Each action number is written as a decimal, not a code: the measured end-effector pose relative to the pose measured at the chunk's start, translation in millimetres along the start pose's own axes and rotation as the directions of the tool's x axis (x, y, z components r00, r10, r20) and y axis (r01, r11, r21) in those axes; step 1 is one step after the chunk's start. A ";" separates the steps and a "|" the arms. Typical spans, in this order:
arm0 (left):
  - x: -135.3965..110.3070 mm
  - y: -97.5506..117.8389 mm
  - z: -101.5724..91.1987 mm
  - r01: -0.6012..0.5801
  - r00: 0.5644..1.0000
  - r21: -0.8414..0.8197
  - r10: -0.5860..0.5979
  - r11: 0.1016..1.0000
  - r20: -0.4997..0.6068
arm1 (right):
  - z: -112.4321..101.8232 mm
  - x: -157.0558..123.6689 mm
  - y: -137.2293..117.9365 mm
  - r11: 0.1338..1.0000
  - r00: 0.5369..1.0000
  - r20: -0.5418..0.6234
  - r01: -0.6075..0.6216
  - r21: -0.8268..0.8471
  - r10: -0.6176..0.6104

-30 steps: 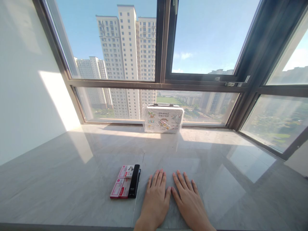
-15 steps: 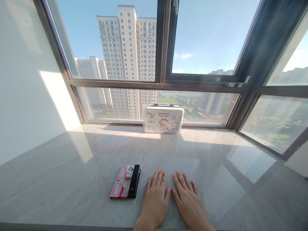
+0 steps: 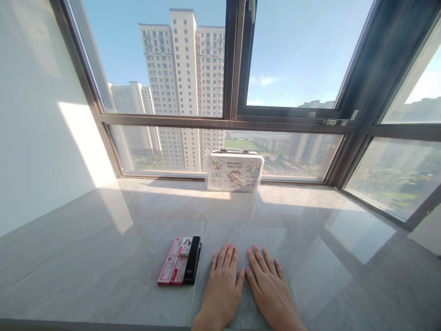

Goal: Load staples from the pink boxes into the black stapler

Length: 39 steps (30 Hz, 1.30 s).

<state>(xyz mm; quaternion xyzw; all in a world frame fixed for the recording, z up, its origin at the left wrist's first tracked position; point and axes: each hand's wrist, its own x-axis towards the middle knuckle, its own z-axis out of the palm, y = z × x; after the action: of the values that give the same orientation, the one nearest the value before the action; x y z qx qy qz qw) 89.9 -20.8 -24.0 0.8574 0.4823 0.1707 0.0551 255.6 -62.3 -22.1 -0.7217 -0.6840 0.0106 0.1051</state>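
Observation:
My left hand [image 3: 222, 285] lies flat, palm down, on the grey marbled ledge [image 3: 103, 257], holding nothing. Beside it rests my right hand [image 3: 270, 285], also flat with its fingers apart. The two thumb tips meet or nearly meet. Just left of my left hand is a black stapler [image 3: 193, 261] lying lengthwise. Against the stapler's left side sit several small red and white boxes [image 3: 167, 270], laid close together; one of the far ones, a small white box [image 3: 185, 246], has a stapler picture on it.
A white case [image 3: 235, 172] with cartoon prints and a dark handle, wrapped in clear plastic, stands upright at the window. Dark window frames [image 3: 227, 122] close off the back and right. A white wall [image 3: 37, 138] rises on the left. Sunlight falls across the ledge.

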 end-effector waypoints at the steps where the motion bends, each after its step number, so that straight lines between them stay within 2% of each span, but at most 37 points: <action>1: 0.0 0.0 -0.1 -0.001 1.000 0.001 0.001 1.000 0.000 | -0.3 0.0 -0.1 1.000 1.000 -0.001 -0.001 0.002 0.001; 12: -0.2 0.0 -0.1 -0.006 1.000 -0.003 0.006 1.000 -0.007 | -1.6 0.2 -0.4 1.000 1.000 0.015 -0.002 0.000 0.002; 39: -0.9 -1.2 1.1 -0.003 1.000 -0.032 0.002 0.999 -0.017 | 4.3 -0.3 -1.1 1.000 0.999 -0.033 0.003 -0.007 -0.003</action>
<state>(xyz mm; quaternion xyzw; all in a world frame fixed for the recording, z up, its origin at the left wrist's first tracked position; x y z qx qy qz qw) 88.9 -20.8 -25.5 0.8556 0.4789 0.1856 0.0648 253.9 -62.0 -26.2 -0.7211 -0.6833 -0.0039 0.1142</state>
